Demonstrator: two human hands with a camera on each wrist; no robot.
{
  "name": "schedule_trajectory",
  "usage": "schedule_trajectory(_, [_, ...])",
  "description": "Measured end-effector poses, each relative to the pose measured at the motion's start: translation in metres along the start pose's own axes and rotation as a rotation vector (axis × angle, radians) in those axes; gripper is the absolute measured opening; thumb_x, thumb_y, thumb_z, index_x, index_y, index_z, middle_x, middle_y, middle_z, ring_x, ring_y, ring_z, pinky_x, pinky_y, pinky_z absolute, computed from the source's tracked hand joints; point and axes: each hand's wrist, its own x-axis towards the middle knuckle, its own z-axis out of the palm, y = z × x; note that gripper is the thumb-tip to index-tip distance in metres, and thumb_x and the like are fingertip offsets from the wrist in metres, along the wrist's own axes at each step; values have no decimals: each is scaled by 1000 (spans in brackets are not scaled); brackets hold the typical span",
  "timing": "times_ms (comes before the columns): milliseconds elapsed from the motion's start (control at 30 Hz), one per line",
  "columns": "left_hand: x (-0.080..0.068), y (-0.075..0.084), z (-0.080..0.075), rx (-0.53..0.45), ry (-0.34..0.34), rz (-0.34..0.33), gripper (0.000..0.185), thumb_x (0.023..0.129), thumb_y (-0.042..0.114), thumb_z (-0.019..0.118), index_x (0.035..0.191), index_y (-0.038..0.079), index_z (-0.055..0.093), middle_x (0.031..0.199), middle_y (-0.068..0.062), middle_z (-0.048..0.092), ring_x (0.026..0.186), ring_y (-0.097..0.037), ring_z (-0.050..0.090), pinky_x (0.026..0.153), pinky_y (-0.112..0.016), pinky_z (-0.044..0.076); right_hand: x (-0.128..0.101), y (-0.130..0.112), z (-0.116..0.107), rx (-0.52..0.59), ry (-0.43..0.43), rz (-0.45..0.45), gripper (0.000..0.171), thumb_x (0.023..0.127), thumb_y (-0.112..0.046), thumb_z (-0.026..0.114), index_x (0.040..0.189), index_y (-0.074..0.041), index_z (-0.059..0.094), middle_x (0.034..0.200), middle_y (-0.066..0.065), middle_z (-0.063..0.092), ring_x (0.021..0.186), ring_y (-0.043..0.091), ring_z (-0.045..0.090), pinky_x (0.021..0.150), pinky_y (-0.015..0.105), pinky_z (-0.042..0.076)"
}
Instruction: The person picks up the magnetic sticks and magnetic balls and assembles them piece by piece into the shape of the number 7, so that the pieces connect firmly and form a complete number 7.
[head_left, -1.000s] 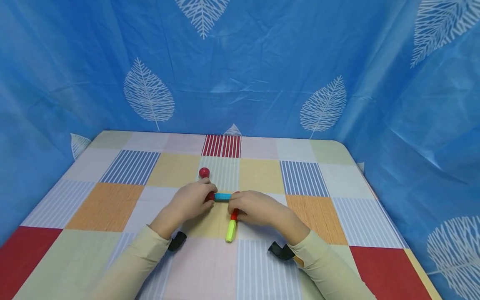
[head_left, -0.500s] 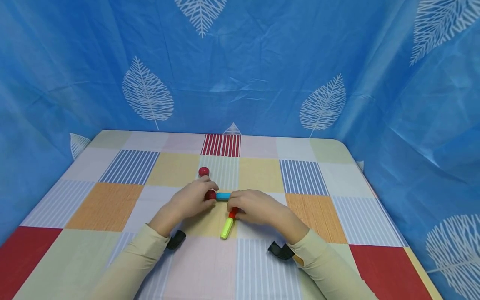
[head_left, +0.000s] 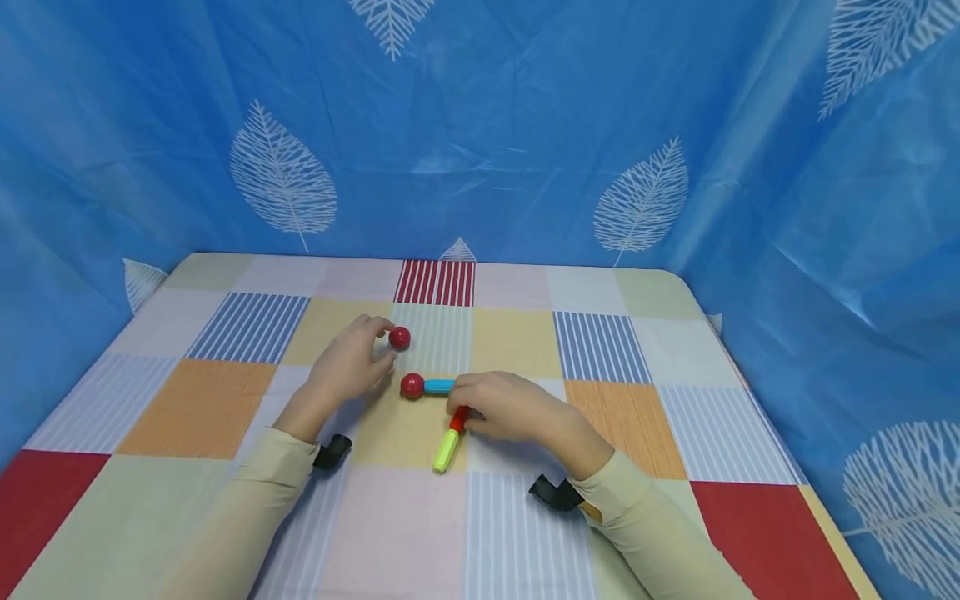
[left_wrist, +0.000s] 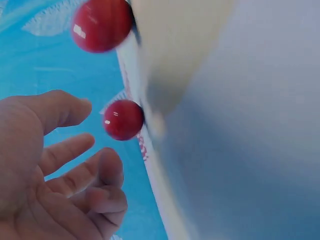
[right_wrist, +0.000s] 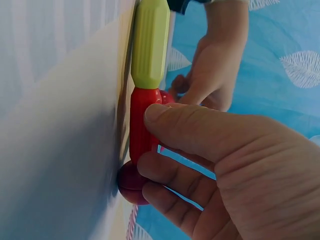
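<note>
Blue leaf-print cloth (head_left: 480, 150) hangs behind & at both sides of a table (head_left: 225, 400) w/ a checked cover of plain & striped squares. Both arms wear cream sleeves, each w/ a black wrist strap. Right hand (head_left: 501, 408) lies near table centre, fingers curled over the joint of a small rod toy, thumb & fingers clamped on the red part of one rod. That rod (head_left: 448, 442) is yellow-green at its near end, red at the far end, faceted plastic, lying flat & pointing toward the person, slightly left. A blue rod (head_left: 439, 386) runs left from under the right hand; about at right angles to the first rod. A glossy red ball (head_left: 412, 385) sits touching the blue rod's left end. In the right wrist view another dark red ball shows under the fingers at the red end of the first rod. Left hand (head_left: 347, 367) is just left of the toy, fingers relaxed & spread, holding nothing. A loose ball (head_left: 400, 337), same glossy red, lies by its fingertips on a striped square; contact can't be told. Loose ball is just beyond the ball on the blue rod, apart from it.
</note>
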Motion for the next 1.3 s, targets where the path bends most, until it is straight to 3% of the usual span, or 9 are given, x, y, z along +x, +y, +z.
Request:
schedule_trajectory(267, [26,-8,6,-2,-83,14,53,82,18,65,129,3,46,119,-18,49,99,-30,52,84,-46,43,1,-3,-1,-8,-46,8,14,82,-15,66,95,-20,64,91,-13,57,84,2,50,78,20,43])
schedule_trajectory(467, [27,-5,6,-8,-104,-24,38,79,14,69,112,2,55,102,-14,56,90,-26,53,80,-41,45,1,-10,-1,-26,-71,13,16,80,-15,68,96,-21,63,92,-14,57,83,2,50,79,20,43])
schedule_trajectory(667, [18,-1,5,-49,-85,-49,27,78,11,70,99,6,54,90,-8,56,79,-23,50,69,-35,45,-1,-12,-3,-50,-84,18,16,80,-14,68,93,-21,63,92,-12,56,79,4,50,76,20,43])
schedule_trajectory(1033, [-3,4,3,-82,-104,-64,26,77,11,72,95,7,54,84,-7,56,71,-20,52,61,-29,46,-4,-12,-3,-67,-68,10,14,83,-11,63,91,-22,63,90,-13,56,76,3,49,72,20,44])
schedule_trajectory(1300, [-17,11,2,-40,-113,-47,27,75,10,73,94,7,54,83,-6,55,70,-19,50,60,-27,45,-5,-16,-3,-72,-83,16,15,80,-14,67,92,-22,63,91,-13,55,77,3,48,73,21,43])
